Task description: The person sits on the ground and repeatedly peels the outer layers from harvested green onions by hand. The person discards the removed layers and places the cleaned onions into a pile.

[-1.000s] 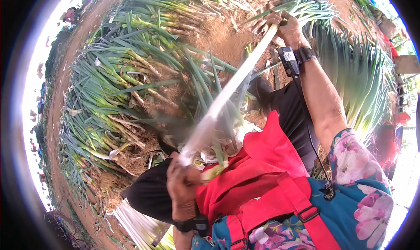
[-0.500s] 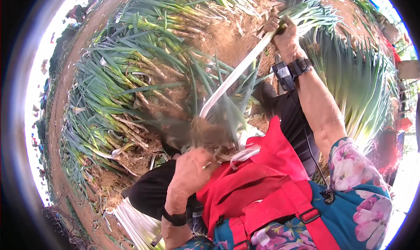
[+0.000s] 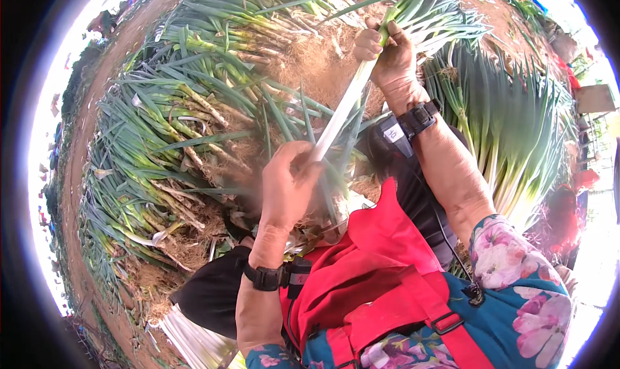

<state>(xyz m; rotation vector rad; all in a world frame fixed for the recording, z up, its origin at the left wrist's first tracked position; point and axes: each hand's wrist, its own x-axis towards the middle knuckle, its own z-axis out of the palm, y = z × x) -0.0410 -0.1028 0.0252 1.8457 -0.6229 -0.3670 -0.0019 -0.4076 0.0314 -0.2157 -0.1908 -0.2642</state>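
A long green onion (image 3: pixel 345 104) slants across the middle, its white stalk bare and its green leaves at the far end. My right hand (image 3: pixel 394 59) is closed around it where white turns to green. At its near, root end my left hand (image 3: pixel 286 187) pinches the stalk; the fingers partly hide that end. Loose green leaves and peelings (image 3: pixel 332 230) lie below the stalk, by the red apron (image 3: pixel 387 246) on my lap.
Heaps of unpeeled green onions with earthy roots (image 3: pixel 181 110) spread over the left and far ground. To the right lies a pile of clean white-stalked onions (image 3: pixel 510 136). More white stalks (image 3: pixel 194 333) lie at the lower left, beside my dark-trousered knee (image 3: pixel 206 298).
My left hand has risen from the apron to the onion's root end and taken hold of it. My right hand has moved left with the onion, which stands steeper.
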